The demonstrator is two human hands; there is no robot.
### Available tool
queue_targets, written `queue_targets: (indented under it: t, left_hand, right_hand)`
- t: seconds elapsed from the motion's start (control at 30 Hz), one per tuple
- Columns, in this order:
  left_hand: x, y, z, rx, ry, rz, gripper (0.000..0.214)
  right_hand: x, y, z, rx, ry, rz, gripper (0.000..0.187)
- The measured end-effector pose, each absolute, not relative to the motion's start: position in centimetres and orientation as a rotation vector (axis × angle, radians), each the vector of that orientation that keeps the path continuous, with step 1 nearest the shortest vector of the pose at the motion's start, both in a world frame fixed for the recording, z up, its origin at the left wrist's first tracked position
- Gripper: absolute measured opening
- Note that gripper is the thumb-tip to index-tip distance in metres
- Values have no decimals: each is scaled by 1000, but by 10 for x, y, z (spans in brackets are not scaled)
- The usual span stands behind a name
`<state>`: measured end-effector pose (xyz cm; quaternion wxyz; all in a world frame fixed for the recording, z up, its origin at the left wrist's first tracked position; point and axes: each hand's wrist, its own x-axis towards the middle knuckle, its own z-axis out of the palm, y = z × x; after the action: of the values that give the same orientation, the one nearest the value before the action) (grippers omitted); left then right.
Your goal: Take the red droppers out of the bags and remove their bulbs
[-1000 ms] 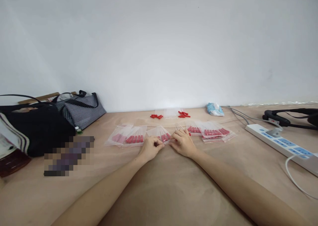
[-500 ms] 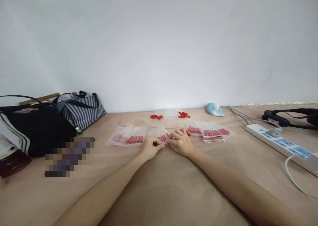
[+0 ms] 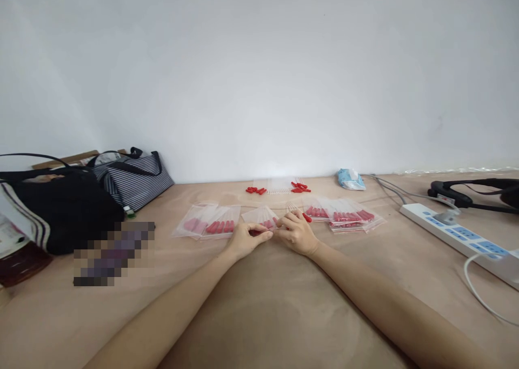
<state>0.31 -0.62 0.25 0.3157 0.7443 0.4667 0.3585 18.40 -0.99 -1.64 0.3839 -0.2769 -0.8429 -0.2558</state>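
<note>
A clear plastic bag [image 3: 257, 215] with several red-handled pieces inside lies at the middle of the table. My left hand [image 3: 246, 240] pinches its near edge between thumb and fingers. Close beside it, my right hand [image 3: 297, 234] is closed with its fingertips on the same edge, at the right corner. Just past the right knuckles a loose red-handled piece [image 3: 307, 217] pokes out, partly hidden. More filled bags lie left [image 3: 221, 223] and in an overlapping pile right [image 3: 351, 216]. Behind my hands are loose red pieces [image 3: 300, 187] and a row of thin pale sticks [image 3: 278, 186].
A black bag [image 3: 85, 209] and a striped bag [image 3: 140, 182] stand at the left, with a blurred-out object [image 3: 115, 255] before them. To the right are a blue-and-white packet [image 3: 351, 179], a power strip [image 3: 458, 236] with cables, and a black headset-like strap [image 3: 454, 195]. A wall [image 3: 259, 77] rises behind.
My left thumb and fingers have shifted slightly right along the bag's edge, the fingers lying straighter. My right hand stays nearly in place. The other things have not moved.
</note>
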Motion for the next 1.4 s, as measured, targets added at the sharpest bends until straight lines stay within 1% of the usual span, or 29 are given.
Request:
queue_targets:
  t: [0.1,0.2,0.33,0.47,0.63,0.73,0.8,0.87,0.97,1.07,1.13,1.2,1.3,1.33,1.4]
  left_hand:
    - [6,-3,-1,2085,1198,1014,14]
    - [8,0,-6,2120,1220,1036,17]
    - [10,-1,-11,2195,1244,1056,17]
    - [9,-1,-16,2237,1323,1089,14]
    - [3,4,-18,2208,1447,1186,15]
    - [2,0,-11,2242,1393,1189,16]
    - [1,-6,-5,2268,1303,1172,18]
    - [-3,-9,0,2286,1188,1100,24]
    - [-10,-9,4,2359,1053,885,38]
    - [-15,-8,4,2506,913,635,57]
    - [-14,-10,6,2579,840,512,63]
    - [-13,-16,8,2615,852,497,59]
    - [-14,-29,13,2636,934,569,48]
    - [-15,-33,14,2633,952,581,44]
    - [-20,-40,16,2612,987,604,39]
  right_hand:
    - [184,-9,-16,-712,-2164,-588,20]
    - [182,-9,-16,-761,-2202,-465,20]
    - [173,-12,-14,-929,-2193,-280,16]
    - [161,-16,-12,-1095,-2176,-207,14]
    - [160,-21,-11,-1052,-2259,-110,10]
    - [168,-25,-13,-1063,-2216,-54,10]
    - [176,-28,-14,-1054,-2182,45,12]
    - [185,-33,-15,-994,-2158,191,14]
    - [199,-42,-12,-912,-2131,370,10]
    - [213,-49,-8,-947,-2111,483,9]
    - [218,-51,-7,-1001,-2084,519,13]
    - [220,-51,-7,-1039,-2055,502,15]
    - [219,-48,-8,-1041,-2058,391,5]
    - [218,-48,-8,-1040,-2071,346,5]
    - [216,-47,-7,-1044,-2110,287,13]
